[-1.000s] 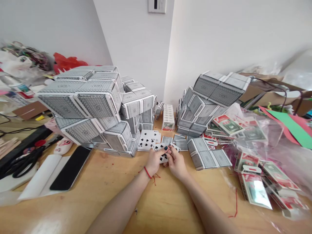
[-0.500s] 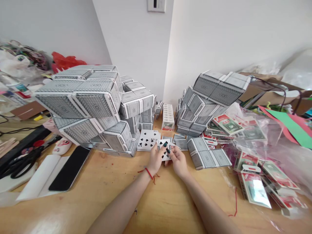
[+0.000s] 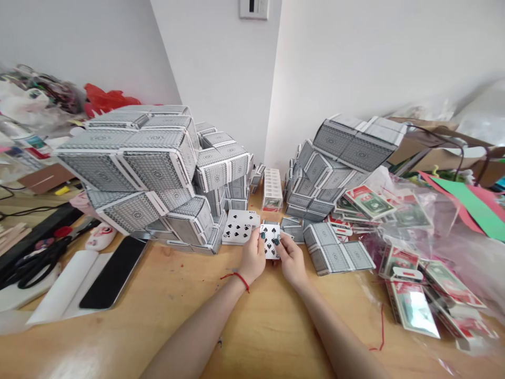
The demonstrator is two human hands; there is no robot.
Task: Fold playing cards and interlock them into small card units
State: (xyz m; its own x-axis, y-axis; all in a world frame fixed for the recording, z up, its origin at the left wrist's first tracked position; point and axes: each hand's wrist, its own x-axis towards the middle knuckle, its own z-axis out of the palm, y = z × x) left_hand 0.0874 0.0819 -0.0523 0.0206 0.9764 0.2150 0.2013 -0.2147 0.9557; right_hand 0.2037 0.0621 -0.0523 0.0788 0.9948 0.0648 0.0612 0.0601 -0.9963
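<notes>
My left hand (image 3: 252, 258) and my right hand (image 3: 292, 259) together hold a small stack of playing cards (image 3: 270, 240) face up, a seven of spades on top, just above the wooden table (image 3: 256, 326). Each hand pinches one long side of the stack. A face-up nine of spades (image 3: 239, 227) lies on the table just left of the stack. Grey-backed cards (image 3: 292, 230) lie flat just beyond my right hand.
A big structure of grey-backed card blocks (image 3: 150, 168) stands at the left, a smaller one (image 3: 335, 158) at the right. Card blocks (image 3: 339, 255) lie flat near my right hand. Packaged decks in plastic (image 3: 414, 284) fill the right. A black phone (image 3: 112, 271) and scissors (image 3: 35, 263) lie left.
The cards in my hands went from a loose, fanned bunch to a squared stack held upright between both hands. Both hands shifted slightly away from me.
</notes>
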